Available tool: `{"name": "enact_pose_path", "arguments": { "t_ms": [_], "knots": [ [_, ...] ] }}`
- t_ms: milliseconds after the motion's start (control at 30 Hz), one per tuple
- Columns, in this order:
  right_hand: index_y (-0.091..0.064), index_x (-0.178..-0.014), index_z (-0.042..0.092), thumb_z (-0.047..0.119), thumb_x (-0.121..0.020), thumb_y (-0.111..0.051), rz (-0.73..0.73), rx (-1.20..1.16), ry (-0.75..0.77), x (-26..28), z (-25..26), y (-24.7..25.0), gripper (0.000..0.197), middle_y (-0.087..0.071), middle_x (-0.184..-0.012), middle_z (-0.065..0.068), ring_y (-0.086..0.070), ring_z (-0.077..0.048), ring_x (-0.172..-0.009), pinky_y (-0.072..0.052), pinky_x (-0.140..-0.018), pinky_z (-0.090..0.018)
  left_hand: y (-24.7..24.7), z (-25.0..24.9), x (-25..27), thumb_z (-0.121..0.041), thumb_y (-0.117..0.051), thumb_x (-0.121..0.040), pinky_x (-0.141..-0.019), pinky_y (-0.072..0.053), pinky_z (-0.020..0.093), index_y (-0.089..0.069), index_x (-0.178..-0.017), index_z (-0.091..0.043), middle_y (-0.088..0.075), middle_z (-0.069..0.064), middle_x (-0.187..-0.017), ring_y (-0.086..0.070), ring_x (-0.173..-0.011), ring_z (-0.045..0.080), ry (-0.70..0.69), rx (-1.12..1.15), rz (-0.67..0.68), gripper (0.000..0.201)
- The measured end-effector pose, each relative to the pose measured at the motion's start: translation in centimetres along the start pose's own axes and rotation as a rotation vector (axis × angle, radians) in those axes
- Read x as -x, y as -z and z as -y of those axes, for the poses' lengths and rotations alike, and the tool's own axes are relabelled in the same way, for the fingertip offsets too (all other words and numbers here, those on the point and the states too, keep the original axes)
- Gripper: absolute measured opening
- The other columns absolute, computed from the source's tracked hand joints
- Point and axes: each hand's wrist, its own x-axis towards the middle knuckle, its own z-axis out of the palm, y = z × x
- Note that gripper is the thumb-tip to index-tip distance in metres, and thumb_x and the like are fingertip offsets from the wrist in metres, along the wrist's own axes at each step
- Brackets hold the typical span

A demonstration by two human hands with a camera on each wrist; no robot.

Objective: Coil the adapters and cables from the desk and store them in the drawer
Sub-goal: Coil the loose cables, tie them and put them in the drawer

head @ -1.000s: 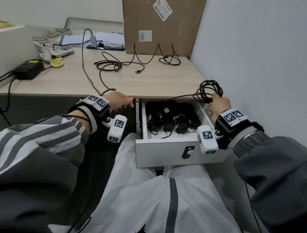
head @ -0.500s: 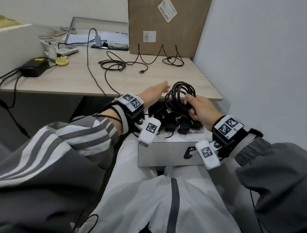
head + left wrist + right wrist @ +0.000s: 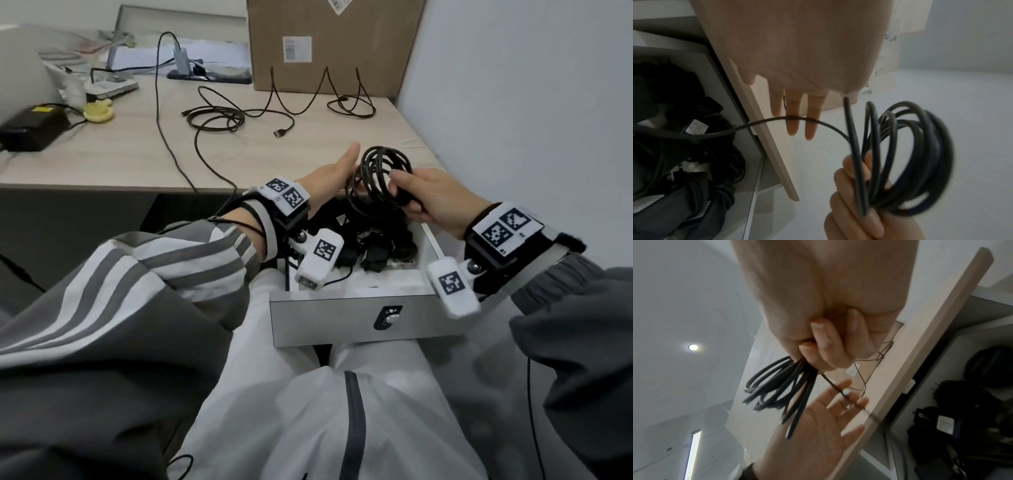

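Fingers [image 3: 822,344] of the right hand [image 3: 435,202] are curled tight round one side of the coiled cable [image 3: 378,181], so that the black loops are kept bunched and cannot spring apart while the coil is held upright just above the open drawer [image 3: 373,318]. On the left hand [image 3: 329,174] the fingers are held straight and spread and nothing is gripped; the palm is set flat beside the coil, on the side away from the right hand, apparently to steady the loops or to guide the loose tail. That tail [image 3: 777,121] is seen running from the coil across the left fingers and down into the drawer, so the winding is judged not quite finished. Black adapters [image 3: 376,250] are already packed inside the drawer, which is pulled out under the front edge of the desk [image 3: 120,154]. Behind the drawer, on the desk, further loose cables [image 3: 219,118] are left to be coiled.
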Motion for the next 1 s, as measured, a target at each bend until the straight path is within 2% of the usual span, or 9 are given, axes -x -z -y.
{"name": "enact_pose_path", "arguments": {
  "t_ms": [67,133,200,267,367,533,700,933,1000],
  "knots": [
    [-0.051,-0.073,0.018,0.032,-0.100,-0.043,-0.095,0.008,-0.007,-1.5,-0.2,0.7,0.031,-0.032,-0.043,0.007,-0.027,-0.005,-0.036,-0.018,-0.038,-0.016,0.1,0.4,-1.8,-0.071,-0.020,-0.090,-0.088,-0.047,0.029,-0.066,-0.103,-0.002,-0.069,0.011,-0.095,-0.066,-0.093,0.024,0.016,0.062,-0.020,0.084],
    [-0.052,-0.069,0.020,0.034,-0.098,-0.046,-0.237,0.098,-0.001,-3.4,-0.8,1.2,0.033,-0.035,-0.046,0.005,-0.030,-0.005,-0.035,-0.023,-0.041,-0.019,0.1,0.2,-3.1,-0.066,-0.026,-0.094,-0.065,-0.045,0.025,-0.058,-0.082,-0.009,-0.051,0.001,-0.067,-0.055,-0.065,0.018,0.050,0.187,-0.070,0.067],
    [-0.053,-0.064,0.022,0.036,-0.097,-0.048,-0.368,0.237,0.028,-5.6,-1.2,1.5,0.036,-0.041,-0.048,0.006,-0.036,-0.005,-0.037,-0.030,-0.048,-0.024,0.1,-0.5,-4.2,-0.064,-0.036,-0.093,-0.055,-0.039,0.024,-0.052,-0.075,-0.017,-0.044,-0.004,-0.066,-0.046,-0.060,0.014,0.062,0.293,-0.070,0.053],
    [-0.052,-0.062,0.023,0.037,-0.095,-0.047,-0.438,0.276,0.071,-7.5,-1.4,1.6,0.037,-0.045,-0.047,0.009,-0.040,-0.005,-0.041,-0.031,-0.053,-0.028,0.0,-0.8,-5.1,-0.063,-0.041,-0.092,-0.056,-0.036,0.023,-0.054,-0.078,-0.021,-0.052,-0.006,-0.073,-0.047,-0.067,0.012,0.034,0.264,-0.044,0.046],
    [-0.052,-0.062,0.022,0.036,-0.095,-0.047,-0.390,0.194,0.089,-9.5,-2.0,1.7,0.037,-0.042,-0.037,0.012,-0.035,-0.003,-0.036,-0.027,-0.047,-0.025,-0.1,0.1,-6.6,-0.047,-0.042,-0.099,-0.061,-0.043,0.019,-0.059,-0.082,-0.025,-0.064,-0.013,-0.071,-0.056,-0.075,0.009,-0.005,0.315,0.063,0.032],
    [-0.053,-0.062,0.021,0.038,-0.093,-0.050,-0.323,0.148,0.095,-10.5,-4.2,1.5,0.036,-0.042,-0.038,0.012,-0.036,-0.004,-0.038,-0.028,-0.048,-0.025,-0.7,1.8,-7.7,-0.027,-0.045,-0.102,-0.055,-0.050,0.023,-0.055,-0.094,-0.009,-0.066,0.002,-0.077,-0.064,-0.072,0.017,-0.046,0.544,-0.020,0.022],
    [-0.051,-0.071,0.019,0.035,-0.099,-0.046,-0.278,0.150,0.120,-9.9,-4.6,0.9,0.032,-0.047,-0.053,0.002,-0.039,-0.002,-0.037,-0.031,-0.042,-0.015,-1.1,2.0,-8.7,-0.006,-0.044,-0.097,-0.070,-0.049,0.028,-0.056,-0.087,-0.007,-0.065,0.005,-0.076,-0.062,-0.071,0.016,-0.105,0.624,-0.181,0.016],
    [-0.064,-0.091,0.020,0.040,-0.100,-0.042,-0.221,0.213,0.091,-9.8,-4.9,0.9,0.030,-0.062,-0.075,0.007,-0.052,0.005,-0.054,-0.034,-0.055,-0.015,-1.7,1.7,-7.9,-0.007,-0.043,-0.098,-0.059,-0.038,0.023,-0.053,-0.088,-0.007,-0.046,-0.002,-0.061,-0.046,-0.056,0.011,-0.093,0.722,-0.199,0.013],
    [-0.065,-0.101,0.020,0.040,-0.099,-0.044,-0.194,0.132,0.060,-9.8,-5.1,0.7,0.029,-0.069,-0.093,-0.001,-0.062,-0.004,-0.070,-0.040,-0.055,-0.018,-1.7,1.5,-7.7,-0.008,-0.044,-0.097,-0.058,-0.036,0.024,-0.051,-0.087,-0.008,-0.039,-0.004,-0.055,-0.040,-0.053,0.010,-0.089,0.741,-0.196,0.012]
  ]
}}
